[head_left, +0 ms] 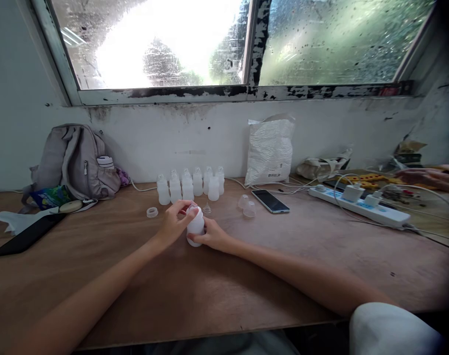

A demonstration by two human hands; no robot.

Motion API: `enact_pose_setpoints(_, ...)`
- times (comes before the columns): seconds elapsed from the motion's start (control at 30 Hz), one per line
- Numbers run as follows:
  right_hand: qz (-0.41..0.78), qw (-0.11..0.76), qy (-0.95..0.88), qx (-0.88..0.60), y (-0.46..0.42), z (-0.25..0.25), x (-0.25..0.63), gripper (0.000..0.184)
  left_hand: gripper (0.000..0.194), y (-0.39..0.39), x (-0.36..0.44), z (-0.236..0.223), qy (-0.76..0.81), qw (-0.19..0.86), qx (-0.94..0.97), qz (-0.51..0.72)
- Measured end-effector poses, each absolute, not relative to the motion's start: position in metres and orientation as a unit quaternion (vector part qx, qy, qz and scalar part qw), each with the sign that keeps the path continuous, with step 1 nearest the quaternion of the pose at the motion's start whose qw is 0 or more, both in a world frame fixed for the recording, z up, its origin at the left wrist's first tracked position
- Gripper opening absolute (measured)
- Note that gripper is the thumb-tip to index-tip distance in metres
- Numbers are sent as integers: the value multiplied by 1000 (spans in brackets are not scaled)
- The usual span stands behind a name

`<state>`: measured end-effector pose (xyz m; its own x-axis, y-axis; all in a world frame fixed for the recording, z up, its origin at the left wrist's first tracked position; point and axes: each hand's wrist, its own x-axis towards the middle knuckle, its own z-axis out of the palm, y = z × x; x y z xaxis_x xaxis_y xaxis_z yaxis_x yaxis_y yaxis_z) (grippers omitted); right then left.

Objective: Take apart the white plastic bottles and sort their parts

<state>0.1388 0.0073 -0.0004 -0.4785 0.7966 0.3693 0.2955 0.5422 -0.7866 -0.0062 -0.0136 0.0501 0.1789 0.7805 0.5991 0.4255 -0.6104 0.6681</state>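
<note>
A white baby bottle (196, 226) stands upright near the middle of the table. My right hand (216, 236) is wrapped round its lower body from the right. On the bottle's top, the fingers of my left hand (175, 221) are closed round the rim; what they pinch there is partly hidden. Just behind sits a small clear nipple (207, 208). A translucent ring (152, 212) lies to the left of my left hand. Two clear dome caps (249, 209) rest to the right. Several similar bottles (175, 188) stand grouped by the wall.
A grey backpack (71, 160) leans at the back left, near a black flat case (30, 235). Right of the caps lie a phone (270, 201) and a white plastic bag (269, 153). A power strip (379, 213) with cables is further right, near another person's hand (431, 177).
</note>
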Motion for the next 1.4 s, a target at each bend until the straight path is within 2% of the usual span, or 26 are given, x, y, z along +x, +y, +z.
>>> enact_pose_setpoints(0.6, 345, 360, -807, -317, 14, 2, 139, 26, 25, -8, -20, 66, 395, 133, 807, 419)
enact_pose_setpoints(0.73, 352, 365, -806, -306, 14, 0, 141, 30, 25, -13, -16, 63, 389, 181, 801, 417)
enact_pose_setpoints(0.9, 363, 397, -798, -270, 10, -4, 140, 41, 30, -17, -6, 49, 374, 233, 765, 471)
enact_pose_setpoints(1.03, 360, 391, -797, -289, 10, -6, 140, 40, 28, -15, -5, 45, 364, 276, 744, 488)
enact_pose_setpoints(1.2, 362, 390, -796, -289, 9, -5, 141, 40, 39, -12, -8, 42, 340, 360, 716, 492)
enact_pose_setpoints(1.4, 366, 388, -794, -292, 9, -4, 141, 39, 30, -12, -8, 42, 318, 349, 728, 498)
